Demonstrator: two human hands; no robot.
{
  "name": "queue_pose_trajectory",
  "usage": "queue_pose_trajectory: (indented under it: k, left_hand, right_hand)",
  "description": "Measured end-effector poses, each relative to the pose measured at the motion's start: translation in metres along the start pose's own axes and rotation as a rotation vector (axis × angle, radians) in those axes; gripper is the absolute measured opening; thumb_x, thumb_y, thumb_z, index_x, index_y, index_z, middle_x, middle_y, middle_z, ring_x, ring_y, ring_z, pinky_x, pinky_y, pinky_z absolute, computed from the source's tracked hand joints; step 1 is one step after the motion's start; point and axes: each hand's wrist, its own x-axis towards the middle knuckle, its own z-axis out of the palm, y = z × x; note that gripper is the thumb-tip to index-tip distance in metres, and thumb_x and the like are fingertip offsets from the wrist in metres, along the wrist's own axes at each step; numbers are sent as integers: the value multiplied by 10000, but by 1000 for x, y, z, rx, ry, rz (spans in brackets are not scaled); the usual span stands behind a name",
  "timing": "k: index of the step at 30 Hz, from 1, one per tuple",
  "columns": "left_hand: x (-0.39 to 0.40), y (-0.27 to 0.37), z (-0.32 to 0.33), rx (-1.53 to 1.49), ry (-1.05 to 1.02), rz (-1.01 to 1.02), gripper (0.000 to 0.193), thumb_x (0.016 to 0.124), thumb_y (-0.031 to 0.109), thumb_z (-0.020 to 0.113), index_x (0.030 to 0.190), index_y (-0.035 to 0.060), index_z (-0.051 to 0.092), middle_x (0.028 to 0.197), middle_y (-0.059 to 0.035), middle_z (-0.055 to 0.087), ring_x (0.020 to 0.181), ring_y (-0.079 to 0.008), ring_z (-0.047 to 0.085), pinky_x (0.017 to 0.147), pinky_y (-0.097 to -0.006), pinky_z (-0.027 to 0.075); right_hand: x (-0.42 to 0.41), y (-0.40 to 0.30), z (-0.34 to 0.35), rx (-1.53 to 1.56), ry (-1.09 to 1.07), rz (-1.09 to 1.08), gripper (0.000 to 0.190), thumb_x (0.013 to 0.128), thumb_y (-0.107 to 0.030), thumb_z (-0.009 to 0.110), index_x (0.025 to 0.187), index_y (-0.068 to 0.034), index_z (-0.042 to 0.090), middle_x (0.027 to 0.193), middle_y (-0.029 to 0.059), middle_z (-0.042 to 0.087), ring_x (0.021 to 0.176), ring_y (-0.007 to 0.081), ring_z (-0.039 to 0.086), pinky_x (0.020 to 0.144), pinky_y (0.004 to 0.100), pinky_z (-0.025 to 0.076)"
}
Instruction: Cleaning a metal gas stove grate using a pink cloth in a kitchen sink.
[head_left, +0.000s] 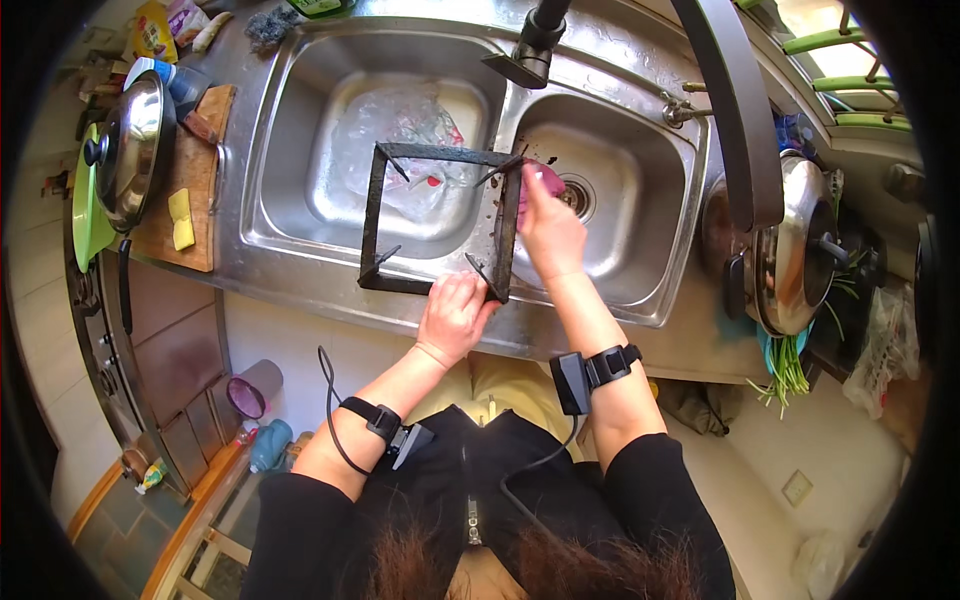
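Note:
A square black metal stove grate (370, 217) with prongs at its corners spans the divider of a double stainless-steel sink. My left hand (454, 311) grips its near bar, close to the near right corner. At the far right corner, my right hand (551, 229) presses a pink cloth (546, 180) around the right bar; its fingers partly hide the cloth. Dark crumbs lie on the sink divider (491, 191) and in the right basin (630, 202). In the left basin (300, 150), beneath the grate, is a crumpled clear plastic bag (405, 135) with red marks.
A black faucet (536, 45) stands behind the sink, its dark spout (739, 112) arching to the right. To the left are a wooden cutting board (199, 240), a yellow sponge (181, 219) and a pan lid (131, 154). A lidded steel pot (791, 247) sits at right above green stalks (787, 367).

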Motion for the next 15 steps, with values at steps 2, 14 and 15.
queue_pose_trajectory:
  k: [2,14,15]
  left_hand:
    - [1,1,-1,10,4,1,315,695,199,723,886,-16,595,934,-132,562,934,-297,539,849,-412,416]
    - [2,1,-5,-26,16,-9,296,680,175,729,871,-8,596,931,-127,561,918,-296,545,849,-405,415]
    - [2,1,-5,-25,20,-11,296,680,175,729,871,-8,596,931,-127,561,918,-296,545,849,-405,415]
  right_hand:
    - [11,16,-8,-29,0,186,316,895,-250,514,1201,-302,573,779,140,660,698,333,643,618,464,507]
    - [32,-17,-47,-45,-223,-231,256,867,-216,527,1094,-163,633,785,161,661,725,342,649,659,449,522]
    - [34,-19,-45,-26,-227,-224,260,867,-216,525,1097,-158,633,803,169,662,746,348,650,676,452,521]
